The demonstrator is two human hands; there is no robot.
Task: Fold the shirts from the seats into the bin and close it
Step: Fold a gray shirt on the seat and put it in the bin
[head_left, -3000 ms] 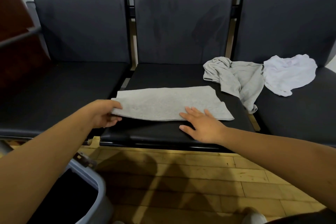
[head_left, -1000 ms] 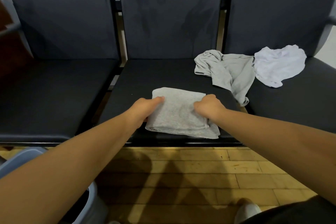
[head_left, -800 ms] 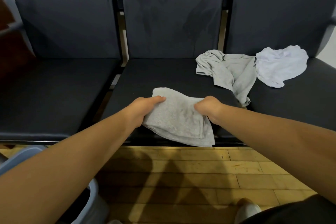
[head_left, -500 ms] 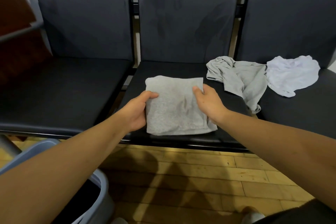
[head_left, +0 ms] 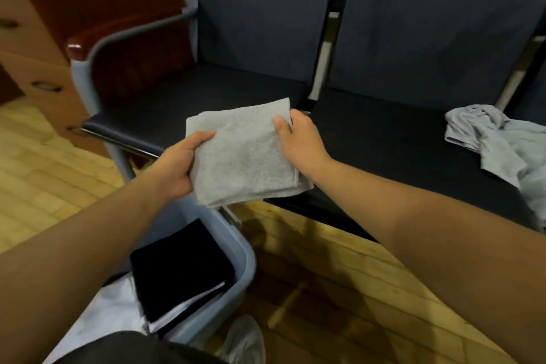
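Note:
A folded grey shirt hangs in the air in front of the seats, above the far end of the bin. My left hand grips its left edge and my right hand grips its right edge, thumbs on top. The grey-blue bin stands on the floor at the lower left, its top uncovered, with a folded black shirt and a white one inside. A crumpled grey shirt lies on the middle seat at the right edge.
Dark padded seats in a row fill the back, with a grey metal armrest at the left end. A reddish wooden cabinet stands at the left. Wooden floor lies below, and my shoe shows beside the bin.
Both hands lifted the folded grey shirt off the middle seat and carried it left and toward me, over the bin. The view has swung left and down.

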